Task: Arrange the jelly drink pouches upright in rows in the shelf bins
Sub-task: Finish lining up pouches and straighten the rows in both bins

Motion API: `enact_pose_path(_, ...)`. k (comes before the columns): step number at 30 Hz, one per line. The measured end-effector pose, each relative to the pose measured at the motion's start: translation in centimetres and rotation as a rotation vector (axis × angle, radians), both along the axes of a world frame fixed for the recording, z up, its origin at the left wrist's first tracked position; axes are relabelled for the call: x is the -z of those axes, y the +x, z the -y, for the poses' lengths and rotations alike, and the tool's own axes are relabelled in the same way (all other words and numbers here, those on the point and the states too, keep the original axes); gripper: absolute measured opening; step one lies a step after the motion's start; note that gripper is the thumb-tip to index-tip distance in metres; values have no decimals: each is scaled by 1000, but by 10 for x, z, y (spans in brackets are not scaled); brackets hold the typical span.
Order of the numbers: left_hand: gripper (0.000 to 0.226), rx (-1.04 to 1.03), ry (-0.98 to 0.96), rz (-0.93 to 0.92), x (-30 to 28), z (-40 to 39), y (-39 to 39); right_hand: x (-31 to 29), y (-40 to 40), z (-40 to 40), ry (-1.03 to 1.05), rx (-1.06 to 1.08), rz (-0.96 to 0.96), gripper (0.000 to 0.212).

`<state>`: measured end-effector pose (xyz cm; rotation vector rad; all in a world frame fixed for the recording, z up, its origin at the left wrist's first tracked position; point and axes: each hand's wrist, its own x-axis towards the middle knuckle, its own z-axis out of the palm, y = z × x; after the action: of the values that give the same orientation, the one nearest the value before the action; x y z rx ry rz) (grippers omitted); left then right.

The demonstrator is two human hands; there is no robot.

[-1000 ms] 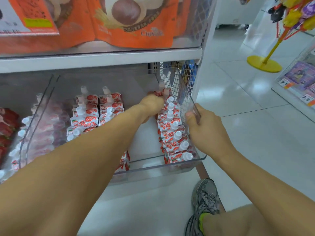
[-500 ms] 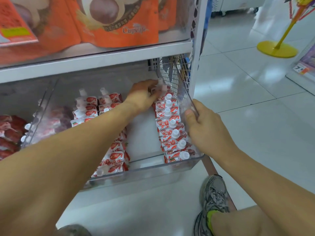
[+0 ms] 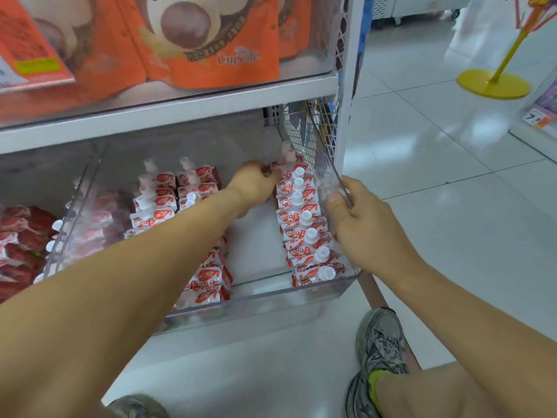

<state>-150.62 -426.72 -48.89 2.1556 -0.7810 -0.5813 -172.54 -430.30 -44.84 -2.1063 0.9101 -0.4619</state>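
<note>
A clear plastic shelf bin [image 3: 271, 300] is pulled out from the lower shelf. Inside, red-and-white jelly drink pouches with white caps stand upright in a row along the right wall [image 3: 304, 224], and more rows [image 3: 168, 200] fill the left side. A bare strip of bin floor lies between them. My left hand [image 3: 256, 182] reaches deep into the bin and its fingers pinch the rearmost pouch [image 3: 286, 164] of the right row. The bin's right wall is gripped at its top edge by my right hand [image 3: 358, 224], thumb inside.
A neighbouring bin [image 3: 27, 236] at the left holds darker red pouches. Orange snack bags [image 3: 211, 40] fill the shelf above. A white upright and wire mesh side [image 3: 331, 131] stand at the right. Tiled aisle floor, a yellow stand base [image 3: 494, 86] and my shoes [image 3: 379, 342] lie beyond.
My left hand has moved further back along the right row to the rearmost pouch. The right hand has kept its hold on the bin wall. The view has shifted slightly.
</note>
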Motion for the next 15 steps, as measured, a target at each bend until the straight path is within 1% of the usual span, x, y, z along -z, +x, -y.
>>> enact_pose_path(1, 26, -45, -23, -135, 3, 2, -4, 1, 0, 0, 6, -3, 14, 34)
enact_pose_path(2, 21, -82, -51, -221, 5, 5, -5, 2, 1, 0, 7, 0, 15, 33)
enact_pose_path(4, 16, -100, -59, -271, 3, 8, -5, 4, 4, 1, -12, 25, 1, 36)
enact_pose_path(6, 18, -79, -21, -272, 1, 9, -4, 6, 8, 1, -27, 48, -20, 41)
enact_pose_path(9, 37, 11, 149, -148, -4, 4, -7, 5, 11, -1, -18, 76, -27, 44)
enact_pose_path(11, 44, 54, 201, -119, -8, 0, -8, 4, 10, -3, -8, 70, -21, 44)
enact_pose_path(13, 47, 80, 225, -143, -15, -3, -10, 3, 8, -3, -3, 68, -13, 42)
enact_pose_path(15, 48, 90, 221, -216, -21, -5, -18, 1, 7, -3, 18, 66, -9, 41)
